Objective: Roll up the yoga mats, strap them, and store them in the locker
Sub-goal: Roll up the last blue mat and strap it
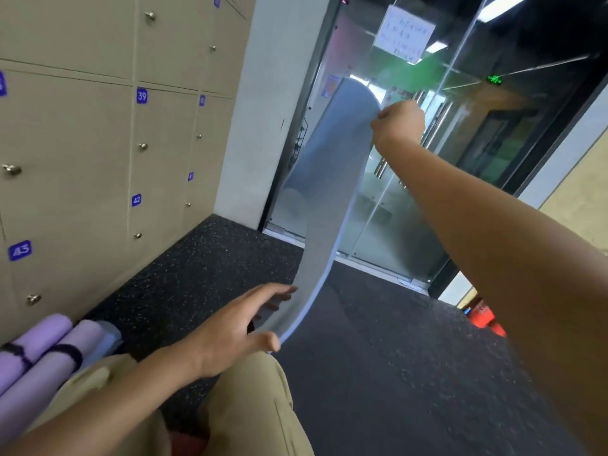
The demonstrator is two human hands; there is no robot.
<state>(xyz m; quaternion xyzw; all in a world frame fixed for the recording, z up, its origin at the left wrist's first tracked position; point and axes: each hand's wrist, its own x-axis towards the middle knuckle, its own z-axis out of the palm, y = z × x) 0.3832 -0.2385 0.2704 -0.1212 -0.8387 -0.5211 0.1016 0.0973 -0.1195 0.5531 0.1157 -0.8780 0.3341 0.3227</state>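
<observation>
Closest to me, my left hand (pixel 237 327) is spread wide, its grip released, thumb and fingertips just brushing the lower edge of the pale blue mat (pixel 324 199). That mat hangs unrolled in the air in front of me, bowed like a ribbon, and my right hand (pixel 396 126) is clenched on its top edge, arm stretched high.

Down at my left, beside my knee, two purple mats (pixel 42 353) lie rolled on the floor, each with a dark strap around it, and a bluish roll (pixel 108 334) sits just behind them (its strap, if any, I cannot see). So I judge some rolling and strapping is done; this blue one is yet to be rolled, and nothing is stored, since every locker door in view is shut.

The floor (pixel 378 373) is dark speckled rubber. Tan numbered lockers (pixel 82 143) line the wall on my left; farther off stands a glass door (pixel 411 192).
</observation>
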